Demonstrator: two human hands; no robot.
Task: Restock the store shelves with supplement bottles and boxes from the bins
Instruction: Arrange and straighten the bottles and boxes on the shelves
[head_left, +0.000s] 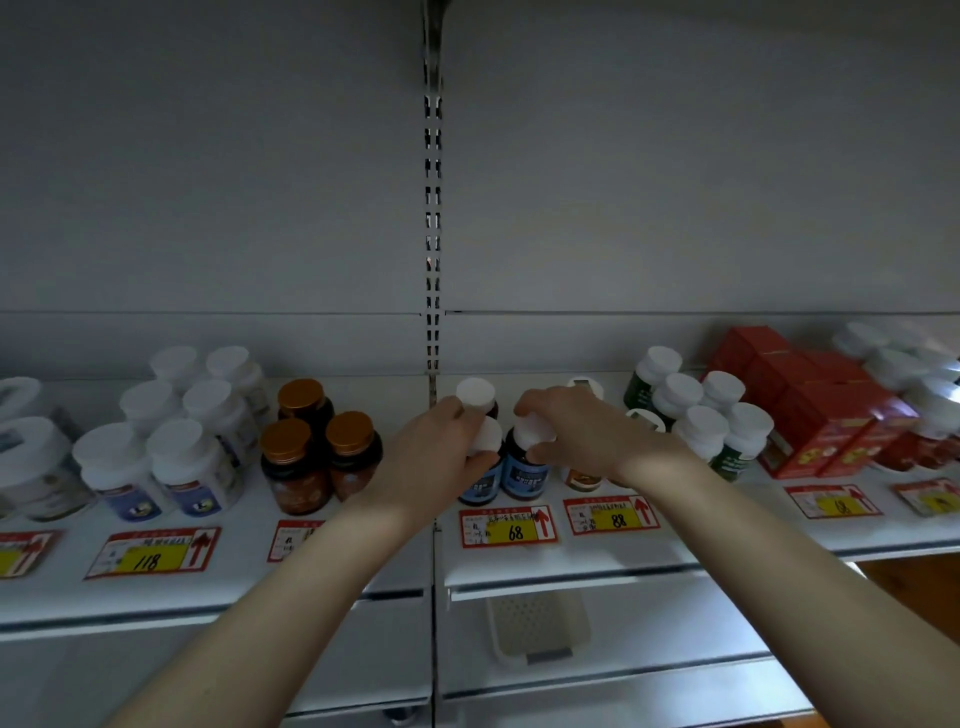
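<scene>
hands: left hand (441, 457) grips the left blue-label bottle (482, 486), right hand (569, 434) pinches the cap of the right blue-label bottle (527, 473) | place: both just behind the 68 price tag (509, 527) | progress: shelf (571, 566) largely stocked (this row looks thin), more probably left

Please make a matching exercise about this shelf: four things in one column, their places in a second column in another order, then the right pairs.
1. red boxes
2. brown bottles with copper caps
3. price tag 118
4. white basket

A. lower shelf, under price tag 68
B. front edge of the upper shelf, at the left
C. right part of the upper shelf
D. just left of the left hand

Pairs: 1-C, 2-D, 3-B, 4-A
</scene>
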